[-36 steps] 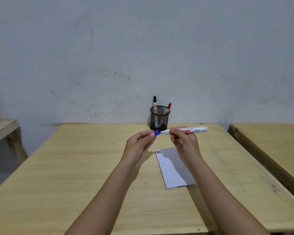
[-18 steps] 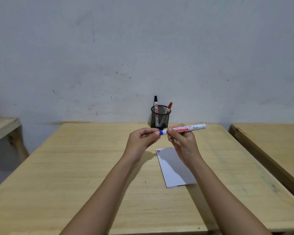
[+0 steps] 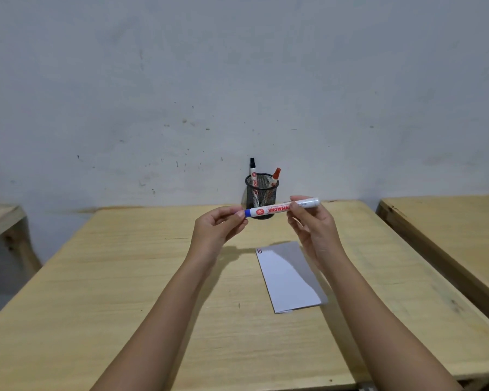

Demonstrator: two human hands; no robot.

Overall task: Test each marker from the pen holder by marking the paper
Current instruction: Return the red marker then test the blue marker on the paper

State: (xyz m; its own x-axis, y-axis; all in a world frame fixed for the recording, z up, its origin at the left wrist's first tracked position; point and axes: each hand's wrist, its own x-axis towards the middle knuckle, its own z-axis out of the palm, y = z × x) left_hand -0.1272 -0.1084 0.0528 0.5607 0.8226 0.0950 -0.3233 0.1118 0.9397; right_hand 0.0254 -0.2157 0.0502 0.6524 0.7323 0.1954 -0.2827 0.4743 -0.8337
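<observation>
blue marker (image 3: 277, 209) held between left hand (image 3: 218, 227), right hand (image 3: 312, 224)

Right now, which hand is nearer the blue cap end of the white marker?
Left. The left hand pinches the blue cap end of the white marker; the right hand grips the barrel farther along, toward the opposite end.

Both bare forearms reached forward, hands raised side by side. The left hand (image 3: 218, 230) pinched with thumb and fingertips. The right hand (image 3: 312, 224), palm inward, gripped with curled fingers.
</observation>
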